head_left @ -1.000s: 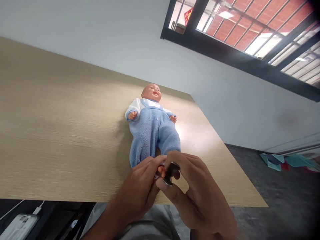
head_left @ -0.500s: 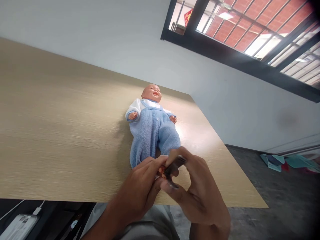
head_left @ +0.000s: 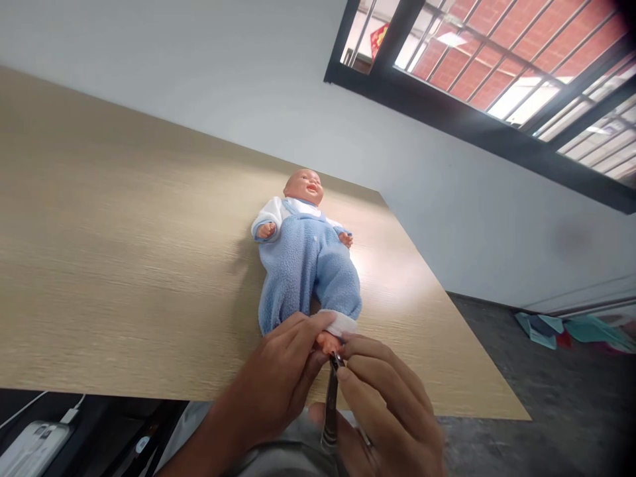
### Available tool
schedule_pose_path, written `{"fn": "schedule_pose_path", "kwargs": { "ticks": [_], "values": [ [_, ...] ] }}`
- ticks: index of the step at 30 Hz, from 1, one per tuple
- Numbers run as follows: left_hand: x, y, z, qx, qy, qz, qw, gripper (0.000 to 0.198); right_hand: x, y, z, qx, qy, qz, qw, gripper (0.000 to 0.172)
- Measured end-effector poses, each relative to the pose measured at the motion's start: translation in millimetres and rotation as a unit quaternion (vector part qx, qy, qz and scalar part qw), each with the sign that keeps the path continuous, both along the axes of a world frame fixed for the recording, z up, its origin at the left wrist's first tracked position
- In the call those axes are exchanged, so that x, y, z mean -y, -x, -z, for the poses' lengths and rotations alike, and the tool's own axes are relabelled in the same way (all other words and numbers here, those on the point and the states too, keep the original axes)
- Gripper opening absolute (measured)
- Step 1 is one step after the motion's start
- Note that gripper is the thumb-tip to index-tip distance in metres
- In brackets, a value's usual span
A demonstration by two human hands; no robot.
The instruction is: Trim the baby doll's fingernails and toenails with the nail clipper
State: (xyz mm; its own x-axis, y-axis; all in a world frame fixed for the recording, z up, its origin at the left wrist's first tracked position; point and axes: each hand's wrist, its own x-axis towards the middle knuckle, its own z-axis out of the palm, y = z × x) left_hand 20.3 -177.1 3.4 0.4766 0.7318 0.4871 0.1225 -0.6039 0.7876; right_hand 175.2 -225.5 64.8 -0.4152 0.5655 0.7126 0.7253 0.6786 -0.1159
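Note:
A baby doll [head_left: 301, 265] in blue fleece overalls and a white top lies on its back, its head toward the wall. My left hand [head_left: 278, 364] is closed on the doll's bare foot [head_left: 328, 342], below a turned-up white cuff [head_left: 338, 323]. In my right hand [head_left: 392, 391] is a metal nail clipper [head_left: 330, 404], its jaws up at the toes and its lever hanging down toward me. Whether the jaws touch a toe I cannot tell. The doll's other foot is hidden behind my left hand.
The wooden table [head_left: 124, 265] ends at a near edge in front of my lap and a slanting right edge. A wall and barred window [head_left: 497, 73] stand behind. At lower left lies a white device [head_left: 37, 447] with a cable.
The nail clipper has swung from a raised, tilted position to pointing down from the toes. My right fingers have shifted round it, uncovering the white cuff. My left hand stays at the foot.

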Motion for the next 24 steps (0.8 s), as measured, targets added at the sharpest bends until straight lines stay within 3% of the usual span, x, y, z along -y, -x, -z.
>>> {"fn": "schedule_pose_path", "kwargs": {
  "ticks": [7, 14, 19, 24],
  "values": [
    [-0.7, 0.8, -0.7, 0.009, -0.001, 0.010, 1.000, 0.040, -1.3, 2.3, 1.7, 0.049, -0.009, -0.018, 0.999, 0.021],
    [-1.2, 0.8, 0.2, 0.015, -0.009, 0.014, 1.000, 0.039, -3.6, 7.0, -6.0, 0.085, -0.022, -0.015, 0.996, 0.006],
    [-2.8, 0.5, 4.0, 0.027, -0.029, 0.016, 0.999, 0.044, -8.1, 12.3, -9.7, 0.102, -0.046, -0.008, 0.994, 0.012],
    [-2.0, 2.4, 5.6, 0.014, -0.012, 0.013, 1.000, 0.049, -12.3, 14.3, -10.8, 0.098, -0.039, -0.046, 0.993, 0.014]
  ]
}}
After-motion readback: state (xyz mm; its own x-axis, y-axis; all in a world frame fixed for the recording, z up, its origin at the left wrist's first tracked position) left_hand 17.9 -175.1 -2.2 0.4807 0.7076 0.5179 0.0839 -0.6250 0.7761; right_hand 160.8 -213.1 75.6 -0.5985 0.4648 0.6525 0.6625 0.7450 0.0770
